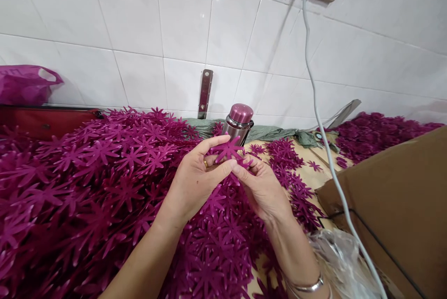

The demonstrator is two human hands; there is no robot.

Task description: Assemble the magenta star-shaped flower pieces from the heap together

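A magenta artificial flower [228,149] with narrow, finger-like petals is held up in the middle of the view. Thumb and fingers of my left hand [195,178] pinch it from the left; a gold ring shows on that hand. My right hand [263,185] closes on its lower right side, thumb tip meeting the left thumb. Part of the flower behind the thumbs is hidden. Beneath and to the left spreads a big heap of similar magenta flowers [125,192]. More loose petal pieces [293,178] lie to the right of my right hand.
A purple-lidded thermos [240,115] stands just behind my hands, against a tiled wall. On the right are a cardboard box [394,196], a hanging grey power cord [316,98] and clear plastic [342,261]. A red case [49,121] and purple bag [28,82] sit far left.
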